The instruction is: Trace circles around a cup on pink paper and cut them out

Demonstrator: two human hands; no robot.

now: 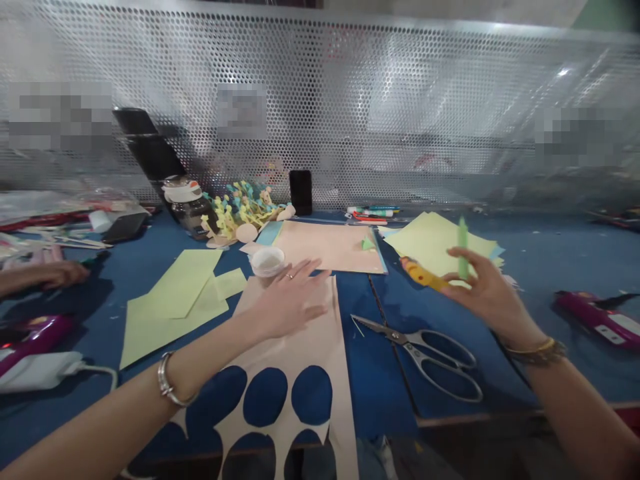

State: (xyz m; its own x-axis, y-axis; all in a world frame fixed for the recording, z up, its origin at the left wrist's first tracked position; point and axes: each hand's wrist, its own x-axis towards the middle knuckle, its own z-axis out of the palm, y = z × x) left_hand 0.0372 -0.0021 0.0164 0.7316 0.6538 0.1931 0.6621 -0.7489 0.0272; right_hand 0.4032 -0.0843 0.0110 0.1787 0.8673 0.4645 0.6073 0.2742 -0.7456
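My left hand (287, 303) lies flat with its fingers spread on a sheet of beige paper (300, 347), which has several large round holes cut out at its near end. A small white round lid or dish (267, 261) sits right beside its fingers. My right hand (483, 287) is raised over the table's right side, with a slim light green pen (463, 250) upright in its fingers. At its thumb is a yellow-orange tool (423, 274); whether the hand also grips this, I cannot tell. Metal scissors (420, 350) lie partly open between my hands.
Pale green sheets lie left (185, 287) and right (425, 240). Behind are a stack of peach paper (325, 243), small yellow-blue paper pieces (245, 210), a bottle (187, 207), a phone (301, 192) and markers (373, 212). Purple tools (597, 319) and another person's hand (63, 273) flank me.
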